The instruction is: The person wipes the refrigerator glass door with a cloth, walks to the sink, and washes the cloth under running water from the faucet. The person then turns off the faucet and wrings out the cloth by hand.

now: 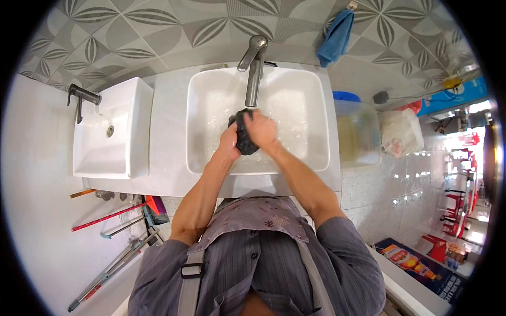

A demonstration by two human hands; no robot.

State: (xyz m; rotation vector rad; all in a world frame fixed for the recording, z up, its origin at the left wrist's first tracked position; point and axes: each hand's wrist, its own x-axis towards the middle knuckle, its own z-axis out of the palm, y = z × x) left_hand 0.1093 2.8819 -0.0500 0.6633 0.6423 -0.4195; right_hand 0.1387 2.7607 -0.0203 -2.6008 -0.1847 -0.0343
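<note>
Over the white sink basin [197, 142], both my hands are on a black, crumpled, wet-looking cloth [246, 138]. My left hand [230, 141] grips its left side, with the fingers partly hidden behind it. From the right, my right hand [262, 129] presses against its upper part, closed and slightly blurred. The cloth is right below the spout of a grey metal faucet [254, 79]. Shallow water with bubbles or splashes shows in the basin around my hands.
A second white basin [138, 131] with a dark faucet [85, 97] stands at the left. A blue cloth [336, 38] hangs on the wall. Right of the counter are a translucent bin [358, 134] and a white plastic bag [400, 134]. Brooms and long handles [113, 268] lean at the lower left.
</note>
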